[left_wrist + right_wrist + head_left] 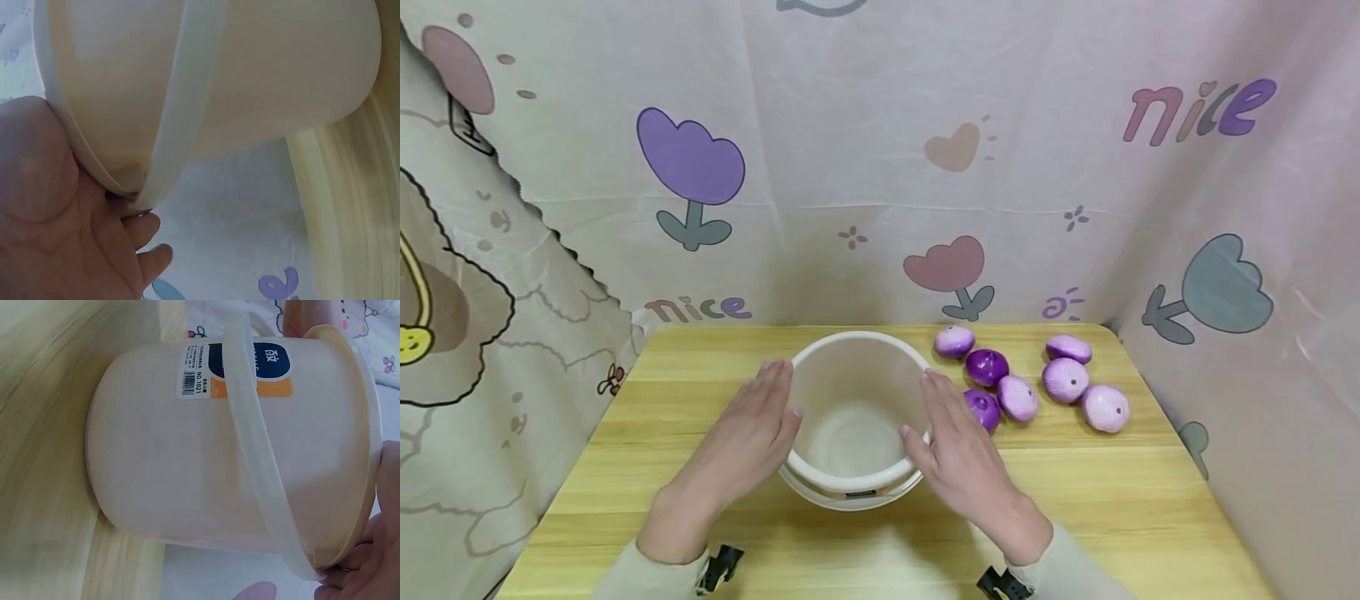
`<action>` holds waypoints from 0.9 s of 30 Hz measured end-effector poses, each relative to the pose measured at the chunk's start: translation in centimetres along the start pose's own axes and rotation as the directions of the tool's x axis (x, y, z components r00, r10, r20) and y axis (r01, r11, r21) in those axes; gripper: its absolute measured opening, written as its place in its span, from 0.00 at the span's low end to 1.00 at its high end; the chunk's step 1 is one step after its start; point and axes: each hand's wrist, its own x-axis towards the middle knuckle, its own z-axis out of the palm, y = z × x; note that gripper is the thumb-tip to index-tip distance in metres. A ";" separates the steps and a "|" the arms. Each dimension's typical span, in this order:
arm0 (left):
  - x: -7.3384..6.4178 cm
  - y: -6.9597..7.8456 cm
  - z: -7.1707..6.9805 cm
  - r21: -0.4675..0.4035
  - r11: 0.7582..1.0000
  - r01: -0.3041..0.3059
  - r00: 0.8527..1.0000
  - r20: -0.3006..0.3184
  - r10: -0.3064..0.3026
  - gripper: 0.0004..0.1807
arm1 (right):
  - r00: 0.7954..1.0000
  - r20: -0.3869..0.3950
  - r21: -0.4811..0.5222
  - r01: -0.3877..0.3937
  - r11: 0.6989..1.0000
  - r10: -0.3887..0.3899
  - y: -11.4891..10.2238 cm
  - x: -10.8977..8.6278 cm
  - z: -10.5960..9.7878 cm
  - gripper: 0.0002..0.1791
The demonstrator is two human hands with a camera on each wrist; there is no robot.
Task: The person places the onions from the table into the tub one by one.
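A cream plastic bucket [857, 387] stands upright on the table, with nothing seen inside it. Its pale handle [259, 456] hangs down against the near side, by a blue and orange label [275, 369]. My left hand [745, 437] holds the rim on the left, the thumb over the edge and the fingers along the outside. On the opposite side my right hand [958, 450] holds the rim the same way. In the wrist views, fingertips of each hand sit close to where the handle joins the rim.
Right of the bucket lie dark purple onions [987, 367] and a pale onion [1018, 398], one partly hidden by my right hand. Farther right is a group of pale purple onions [1065, 380]. A printed cloth [820, 267] hangs behind the wooden table [1090, 492].
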 end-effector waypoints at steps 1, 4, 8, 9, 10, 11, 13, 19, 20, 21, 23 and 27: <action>0.2 0.2 0.2 0.003 1.000 -0.002 1.000 -0.004 0.003 0.36 | 1.000 -0.013 0.000 0.003 1.000 -0.003 0.3 0.0 -0.1 0.41; 0.8 0.8 0.6 0.012 1.000 -0.003 1.000 -0.006 0.003 0.35 | 0.999 -0.052 0.003 0.015 1.000 -0.015 1.1 -0.1 -0.3 0.40; 1.1 0.8 0.5 0.011 1.000 0.013 1.000 0.012 -0.013 0.36 | 0.996 -0.075 0.021 0.040 0.999 -0.038 1.6 0.3 0.0 0.39; 1.1 0.7 0.4 0.007 1.000 0.016 1.000 0.025 -0.016 0.37 | 0.996 -0.077 0.023 0.046 0.999 -0.044 1.7 0.4 0.1 0.39; 1.0 0.5 0.3 0.004 1.000 0.010 0.999 0.030 -0.010 0.37 | 0.995 -0.082 0.026 0.055 0.998 -0.053 1.8 0.5 0.1 0.39; 1.0 0.3 0.3 0.005 1.000 0.005 0.999 0.041 -0.005 0.37 | 0.995 -0.081 0.027 0.057 0.998 -0.055 1.9 0.6 0.2 0.39; 1.0 -0.4 0.1 0.017 1.000 -0.011 0.999 0.045 0.011 0.36 | 0.995 -0.075 0.035 0.063 0.997 -0.060 2.1 0.9 0.3 0.38; 1.2 -1.3 -0.2 0.097 0.995 -0.035 0.999 0.000 0.035 0.33 | 0.998 -0.033 0.035 0.055 0.998 -0.054 2.3 1.9 0.8 0.39; 1.3 -1.2 -0.1 0.100 0.994 -0.031 1.000 0.001 0.031 0.33 | 0.998 -0.032 0.029 0.053 0.998 -0.052 2.3 1.9 0.8 0.39; 1.4 -1.1 -0.1 0.100 0.995 -0.026 1.000 0.003 0.026 0.33 | 0.998 -0.032 0.026 0.052 0.998 -0.051 2.3 1.9 0.8 0.39; 1.5 -0.8 0.0 0.101 0.995 -0.017 1.000 0.001 0.017 0.33 | 0.998 -0.037 0.023 0.050 0.998 -0.050 2.4 1.9 0.8 0.39; 1.9 -0.5 0.2 0.115 0.993 -0.004 1.000 -0.012 0.005 0.33 | 0.999 -0.036 0.026 0.041 0.999 -0.040 2.4 1.9 0.8 0.39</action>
